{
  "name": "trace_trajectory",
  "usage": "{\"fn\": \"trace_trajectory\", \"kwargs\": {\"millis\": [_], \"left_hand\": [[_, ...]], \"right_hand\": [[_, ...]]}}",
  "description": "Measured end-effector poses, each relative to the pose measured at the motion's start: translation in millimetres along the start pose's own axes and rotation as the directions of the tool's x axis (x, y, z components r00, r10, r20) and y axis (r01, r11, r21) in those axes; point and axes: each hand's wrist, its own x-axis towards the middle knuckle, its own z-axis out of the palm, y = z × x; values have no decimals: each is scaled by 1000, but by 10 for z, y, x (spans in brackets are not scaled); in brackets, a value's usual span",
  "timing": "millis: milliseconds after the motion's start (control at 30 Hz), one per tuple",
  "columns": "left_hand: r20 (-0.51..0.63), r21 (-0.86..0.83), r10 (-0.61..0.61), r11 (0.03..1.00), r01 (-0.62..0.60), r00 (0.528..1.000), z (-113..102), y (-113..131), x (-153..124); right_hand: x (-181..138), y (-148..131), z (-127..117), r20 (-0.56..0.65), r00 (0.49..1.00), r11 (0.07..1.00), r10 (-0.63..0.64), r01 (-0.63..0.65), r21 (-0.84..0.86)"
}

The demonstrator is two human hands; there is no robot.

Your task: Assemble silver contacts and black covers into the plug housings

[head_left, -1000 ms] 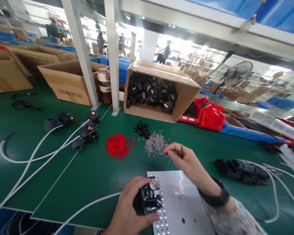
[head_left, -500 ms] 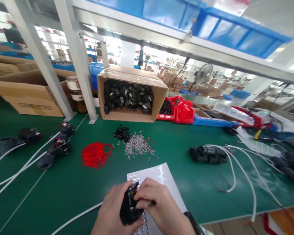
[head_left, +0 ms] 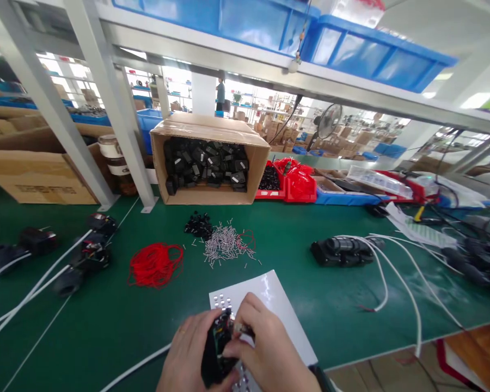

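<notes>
My left hand (head_left: 188, 354) grips a small black module with a circuit board (head_left: 214, 348) at the bottom middle, held over a white sheet with rows of shiny dots (head_left: 269, 296). My right hand (head_left: 263, 348) presses its fingertips against the module's top edge, pinching a small metal piece there. A white cable (head_left: 134, 367) runs from the module toward the lower left. Beyond the sheet lie a pile of small silver pins (head_left: 226, 247), a heap of small black parts (head_left: 198, 224) and a coil of red wire (head_left: 155, 264).
An open cardboard box of black parts (head_left: 206, 163) lies on its side at the back. Black assemblies with white cables sit at left (head_left: 87, 253) and right (head_left: 341, 251). Red bins (head_left: 294, 185) and grey posts (head_left: 122, 109) stand behind.
My right hand came back from the silver pin pile to the module and now pinches at its top. The view swung to the right.
</notes>
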Motion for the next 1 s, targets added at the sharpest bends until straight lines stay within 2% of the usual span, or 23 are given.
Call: {"fn": "trace_trajectory", "kwargs": {"millis": [100,167,267,333,400,467,533,633,767,1000], "left_hand": [[19,-65,-59,996,61,998,-43,51,-2],[82,-154,-204,965,214,976,-110,66,20],[271,-381,-397,792,476,877,-229,36,101],[377,-514,-404,658,551,834,-282,-1,180],[439,-528,-386,620,580,812,-303,-24,258],[489,-444,-388,661,606,781,-302,-20,323],[512,-362,-411,693,623,755,-297,3,366],[521,-346,-427,686,640,739,-307,39,393],[523,-364,-433,665,652,734,-318,47,382],[475,-410,-443,653,637,760,-251,5,292]], "right_hand": [[57,62,-76,-40,999,999,16,-15,34],[91,186,-229,-57,998,998,12,-8,63],[90,479,-518,-179,983,999,30,-24,37],[51,690,-631,-183,983,998,19,-28,-50],[-4,861,-624,-99,995,992,9,-21,-127],[-55,964,-523,-38,999,980,26,-33,-197],[-86,993,-401,-23,999,959,49,-53,-277],[-79,948,-302,-17,999,923,48,-51,-381],[-14,871,-337,11,999,897,53,-43,-440],[32,908,-355,57,997,890,46,-15,-456]]}}
